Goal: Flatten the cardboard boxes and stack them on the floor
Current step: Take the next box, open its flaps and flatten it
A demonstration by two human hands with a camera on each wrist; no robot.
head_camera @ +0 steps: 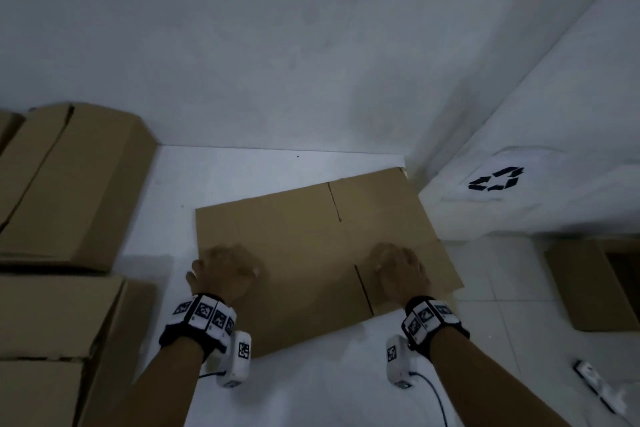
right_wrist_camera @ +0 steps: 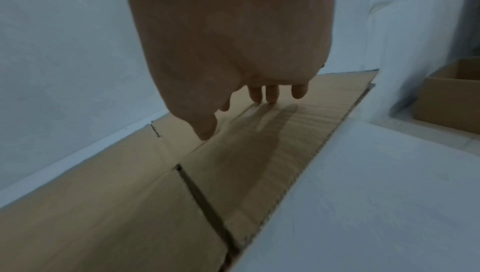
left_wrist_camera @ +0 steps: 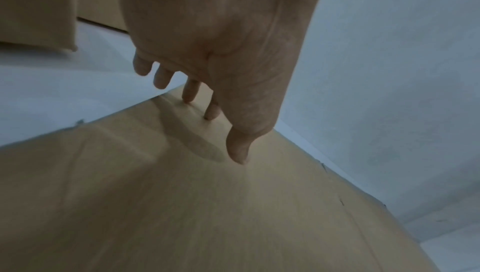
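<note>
— What are the fingers doing?

— On the left hand [head_camera: 223, 269] they are spread and pointing down; two fingertips [left_wrist_camera: 189, 97] touch the flattened box [head_camera: 311, 253] near its left edge, and the others hang past that edge over the floor [head_camera: 277, 388]. They clamp on nothing. The right hand [head_camera: 401, 269] is the same: fingers [right_wrist_camera: 270, 94] loosely apart, tips down on the board just right of a cut slot [head_camera: 363, 289].

— And the cardboard itself?

— Flat on the white floor, under both hands. Its far right corner comes close to the wall corner, by a white block with a recycling mark [head_camera: 497, 178]. Whether it touches there, I cannot tell.

— Any room around it?

— A strip of bare floor runs between its far edge and the back wall [head_camera: 311, 45], wider on the left. More bare floor lies on the near side, between the person's arms. To the left, apart from the sheet, stand unflattened boxes [head_camera: 69, 184], one group behind another. To the right, an open box [head_camera: 602, 284] sits on the tiles, well apart, and a white power strip [head_camera: 592, 378] lies nearer the person.
</note>
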